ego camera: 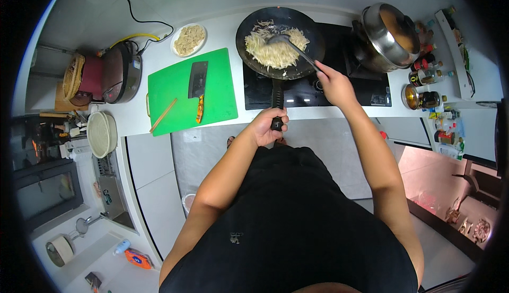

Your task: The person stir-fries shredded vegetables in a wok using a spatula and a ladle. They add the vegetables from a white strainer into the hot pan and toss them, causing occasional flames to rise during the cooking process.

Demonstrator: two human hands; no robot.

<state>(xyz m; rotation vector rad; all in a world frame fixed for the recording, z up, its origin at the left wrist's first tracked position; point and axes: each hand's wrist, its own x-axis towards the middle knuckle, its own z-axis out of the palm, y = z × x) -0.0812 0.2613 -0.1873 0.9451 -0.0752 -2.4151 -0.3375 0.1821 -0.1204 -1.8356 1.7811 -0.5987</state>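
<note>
My left hand (271,125) grips the black handle of a dark wok (314,50) on the black glass stove (294,98). In my right hand (335,84) is the handle of a dark spatula or ladle (296,48), its head resting in the pale shredded food (274,56) inside the wok. Left of the stove lies a green cutting board (171,82). On it are a cleaver (197,80) with an orange-brown handle and a pair of wooden chopsticks (164,115). Behind the board, a white plate (204,40) holds pale strips of food (189,39).
A lidded steel pot (377,42) stands on the stove's right side, with sauce bottles (429,76) and a jar (411,96) beyond. At the left are a rice cooker (122,74), its black cord (131,10) and a pale basin (101,134) by the sink.
</note>
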